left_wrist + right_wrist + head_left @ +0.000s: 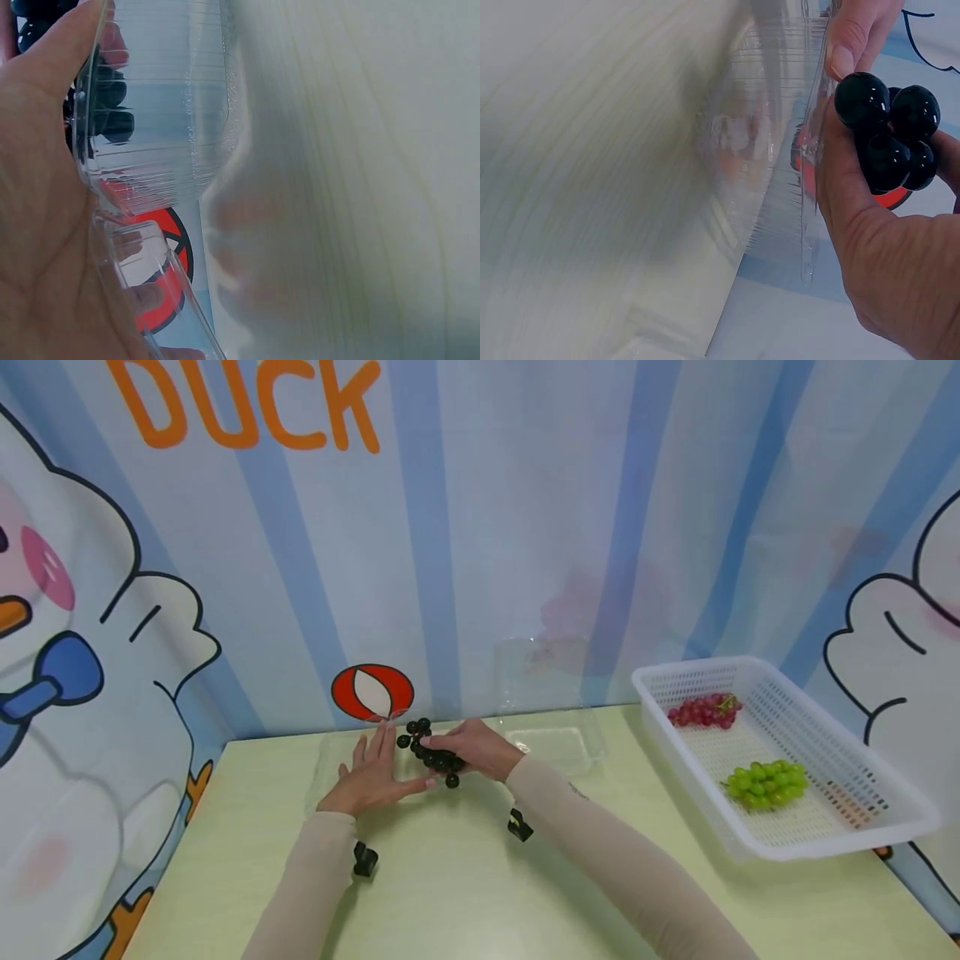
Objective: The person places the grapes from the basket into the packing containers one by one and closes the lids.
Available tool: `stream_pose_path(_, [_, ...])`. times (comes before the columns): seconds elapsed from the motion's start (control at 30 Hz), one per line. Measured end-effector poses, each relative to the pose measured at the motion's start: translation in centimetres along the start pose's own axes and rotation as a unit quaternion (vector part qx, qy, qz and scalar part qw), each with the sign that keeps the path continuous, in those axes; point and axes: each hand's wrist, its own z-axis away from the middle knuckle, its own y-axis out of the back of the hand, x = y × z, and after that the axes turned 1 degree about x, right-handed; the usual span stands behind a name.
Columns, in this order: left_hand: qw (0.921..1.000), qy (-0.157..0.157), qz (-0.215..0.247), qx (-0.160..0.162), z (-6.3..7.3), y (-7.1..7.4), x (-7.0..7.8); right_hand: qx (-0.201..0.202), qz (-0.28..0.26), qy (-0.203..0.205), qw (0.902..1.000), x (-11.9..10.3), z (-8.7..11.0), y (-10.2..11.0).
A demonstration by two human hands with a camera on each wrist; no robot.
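My right hand (480,747) grips a bunch of black grapes (438,758) over a clear plastic clamshell box (324,768). Round, shiny grapes (862,101) bulge out past the thumb in the right wrist view. With fingers spread and straight, my left hand (367,779) rests on the same box, its thumb reaching toward the grapes. The left wrist view has that palm (45,225) along the rim of the box's ribbed wall (165,97), with dark grapes visible through the plastic. Part of the box is hidden behind both hands.
A second clear clamshell box (558,747) stands on the right with its lid (543,672) up against the striped backdrop. At the far right, a white mesh basket (720,810) holds red grapes (705,711) and green grapes (767,785) on the pale table (465,893).
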Motion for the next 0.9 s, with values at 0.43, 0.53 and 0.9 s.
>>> stream_pose_path(0.43, [1.0,0.001,0.005,0.0,0.0,0.0,0.0,0.013,0.0,-0.002,0.9999,0.4,-0.6,-0.9])
stream_pose_path(0.53, [1.0,0.002,0.007,-0.001,0.0,0.0,0.0,0.023,0.012,-0.012,0.9996,0.4,-0.7,-1.2])
stream_pose_path(0.9, [1.0,0.002,0.003,-0.001,0.1,0.2,0.2,0.06,0.076,-0.016,0.9951,0.2,-0.9,-1.8])
